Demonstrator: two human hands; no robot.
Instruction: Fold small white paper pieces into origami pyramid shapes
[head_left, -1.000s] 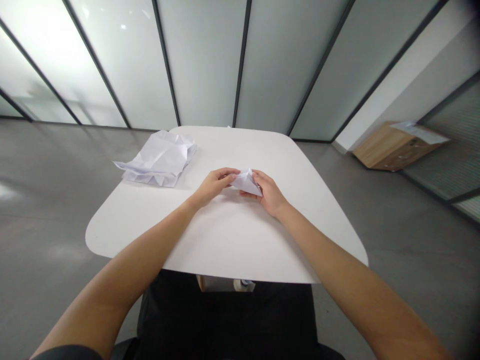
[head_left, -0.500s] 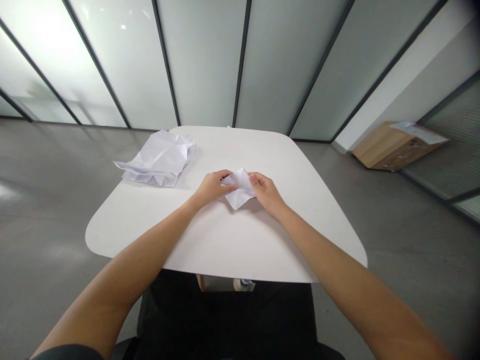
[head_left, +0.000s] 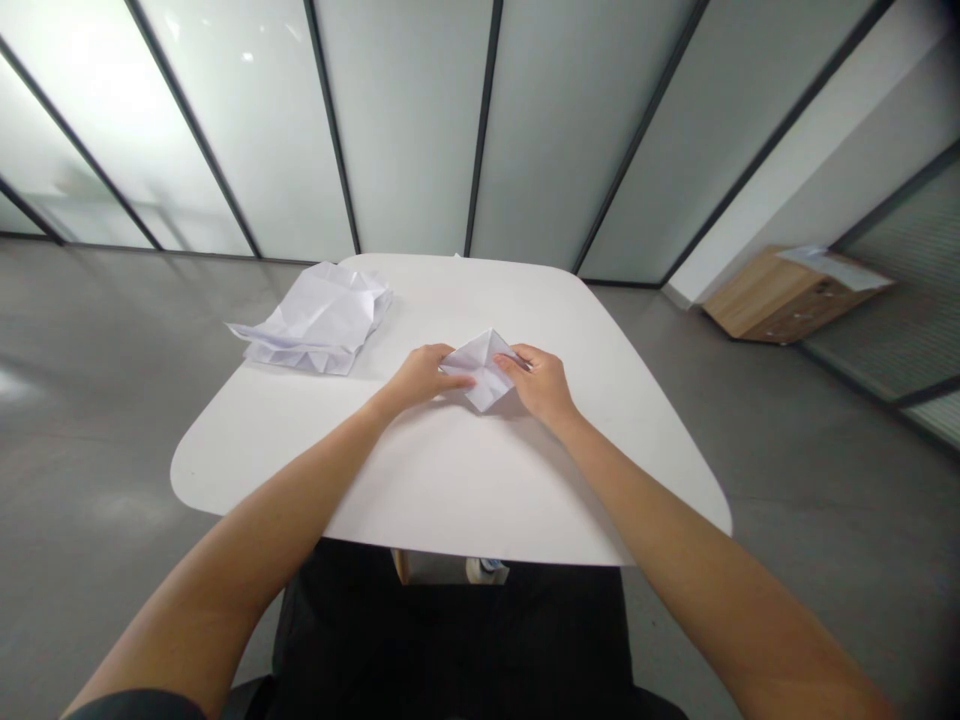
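Between my hands is a small folded white paper [head_left: 484, 366], roughly diamond-shaped, with creases meeting near its middle. My left hand [head_left: 429, 376] pinches its left corner, thumb on top and fingers behind. On the opposite side my right hand [head_left: 541, 382] grips the right corner, its thumb lying on the upper face. The paper is just above or on the white table [head_left: 480, 490]; I cannot tell whether it touches. Fingertips behind the paper are hidden.
Several creased sheets of white paper [head_left: 319, 315] lie in a loose pile at the table's back left. A wooden cabinet [head_left: 787, 298] stands on the floor at the right. Frosted glass panels [head_left: 405, 120] rise behind the table.
The folded paper has turned slightly and shifted a little away and to the right. My right thumb and fingers have changed their hold on its right corner. The paper pile has not moved.
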